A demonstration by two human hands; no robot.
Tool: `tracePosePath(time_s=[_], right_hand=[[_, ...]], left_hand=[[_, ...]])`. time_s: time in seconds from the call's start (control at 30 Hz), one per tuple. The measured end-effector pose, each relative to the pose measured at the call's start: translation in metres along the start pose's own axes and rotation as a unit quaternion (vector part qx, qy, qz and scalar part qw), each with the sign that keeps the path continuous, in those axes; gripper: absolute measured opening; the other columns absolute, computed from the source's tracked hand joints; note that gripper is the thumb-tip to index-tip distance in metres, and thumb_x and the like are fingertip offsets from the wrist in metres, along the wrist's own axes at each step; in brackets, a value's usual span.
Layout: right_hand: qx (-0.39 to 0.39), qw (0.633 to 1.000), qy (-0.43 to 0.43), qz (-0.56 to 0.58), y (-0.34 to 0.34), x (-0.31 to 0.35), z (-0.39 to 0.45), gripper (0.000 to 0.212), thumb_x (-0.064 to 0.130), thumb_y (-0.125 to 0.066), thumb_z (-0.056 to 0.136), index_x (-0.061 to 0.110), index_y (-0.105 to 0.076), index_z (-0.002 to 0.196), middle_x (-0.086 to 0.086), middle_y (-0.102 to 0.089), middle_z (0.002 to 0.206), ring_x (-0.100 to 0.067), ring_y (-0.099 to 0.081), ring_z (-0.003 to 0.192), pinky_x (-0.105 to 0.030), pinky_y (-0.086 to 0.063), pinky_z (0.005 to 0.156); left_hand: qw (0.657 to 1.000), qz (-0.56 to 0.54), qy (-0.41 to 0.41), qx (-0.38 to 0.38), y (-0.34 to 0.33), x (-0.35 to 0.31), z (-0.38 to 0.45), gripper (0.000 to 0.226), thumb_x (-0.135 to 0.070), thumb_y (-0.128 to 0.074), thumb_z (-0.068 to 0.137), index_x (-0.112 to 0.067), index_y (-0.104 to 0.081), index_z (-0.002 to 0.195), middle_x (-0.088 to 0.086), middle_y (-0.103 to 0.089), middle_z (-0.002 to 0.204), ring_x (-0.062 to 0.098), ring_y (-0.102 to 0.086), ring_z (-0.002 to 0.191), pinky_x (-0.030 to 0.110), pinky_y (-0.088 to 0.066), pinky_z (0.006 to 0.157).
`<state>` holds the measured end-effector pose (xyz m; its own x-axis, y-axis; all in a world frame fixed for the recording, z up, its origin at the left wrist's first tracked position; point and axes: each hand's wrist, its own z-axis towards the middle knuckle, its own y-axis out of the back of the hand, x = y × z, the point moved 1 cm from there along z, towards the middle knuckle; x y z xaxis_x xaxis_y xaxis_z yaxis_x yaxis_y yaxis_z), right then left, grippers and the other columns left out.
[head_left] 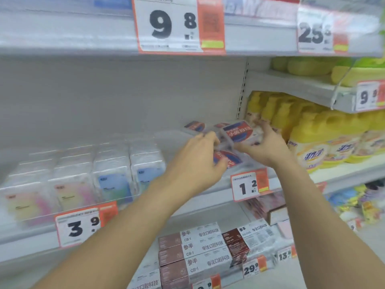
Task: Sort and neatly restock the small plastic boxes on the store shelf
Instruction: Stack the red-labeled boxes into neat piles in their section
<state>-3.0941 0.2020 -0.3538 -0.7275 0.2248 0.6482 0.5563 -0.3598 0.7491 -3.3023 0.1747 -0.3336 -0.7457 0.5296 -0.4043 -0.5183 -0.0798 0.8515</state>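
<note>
I'm at a white store shelf [208, 190] hung with price tags [249, 184]. My right hand [263, 146] grips a small plastic box [239, 133] above it; my left hand [196, 161] curls round another box [228, 158], beside yellow bottles [312, 140].

Small clear plastic boxes [239, 133] with red-and-blue labels are sitting clustered, some tilted, far right on the middle shelf [187, 197].
</note>
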Motion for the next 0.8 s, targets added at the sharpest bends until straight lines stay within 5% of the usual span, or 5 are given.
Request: tracePosePath(time_s=[0.2,0.43,0.57,0.7,0.8], right_hand=[[0.039,0.996,0.085,0.005,0.001,-0.019,0.018,0.077,0.041,-0.086,0.069,0.026,-0.054,0.138,-0.001,-0.066,0.13,-0.021,-0.062,0.118,-0.028,-0.048,0.095],[0.097,0.991,0.087,-0.017,0.01,-0.016,0.039,0.116,0.074,-0.082,0.043,0.039,-0.037,0.144,0.004,-0.054,0.141,-0.023,-0.053,0.127,-0.041,-0.048,0.103],[0.068,0.988,0.137,0.037,0.0,-0.011,0.035,0.092,0.063,-0.08,0.064,0.03,-0.046,0.143,0.006,-0.059,0.134,-0.015,-0.059,0.117,-0.028,-0.048,0.093],[0.008,0.99,0.118,0.071,0.006,-0.018,0.031,0.071,0.044,-0.087,0.064,0.024,-0.062,0.127,0.005,-0.071,0.111,-0.011,-0.067,0.096,-0.031,-0.056,0.087],[-0.052,0.985,0.109,0.122,0.012,-0.021,0.024,0.073,0.044,-0.088,0.06,0.021,-0.064,0.125,0.005,-0.071,0.108,-0.009,-0.066,0.097,-0.028,-0.056,0.088]], left_hand=[[0.987,-0.044,0.122,0.092,-0.064,0.005,0.051,0.093,-0.058,-0.074,0.068,-0.019,-0.031,0.14,0.012,-0.05,0.125,0.031,-0.053,0.115,0.042,-0.048,0.095],[0.986,-0.096,0.122,0.058,-0.064,0.014,0.068,0.092,-0.04,-0.088,0.057,-0.025,-0.041,0.134,-0.009,-0.061,0.115,0.013,-0.059,0.096,0.021,-0.042,0.076],[0.989,-0.114,0.088,0.021,-0.052,0.019,0.061,0.098,-0.031,-0.09,0.052,-0.03,-0.041,0.136,-0.009,-0.057,0.115,0.012,-0.061,0.095,0.025,-0.051,0.083],[0.984,-0.164,0.055,-0.041,-0.045,0.019,0.055,0.088,-0.023,-0.088,0.056,-0.027,-0.047,0.133,-0.003,-0.052,0.132,0.016,-0.06,0.108,0.031,-0.052,0.092],[0.969,-0.225,0.056,-0.083,-0.042,0.017,0.053,0.086,-0.017,-0.085,0.062,-0.029,-0.041,0.134,0.0,-0.059,0.12,0.019,-0.063,0.097,0.031,-0.055,0.086]])
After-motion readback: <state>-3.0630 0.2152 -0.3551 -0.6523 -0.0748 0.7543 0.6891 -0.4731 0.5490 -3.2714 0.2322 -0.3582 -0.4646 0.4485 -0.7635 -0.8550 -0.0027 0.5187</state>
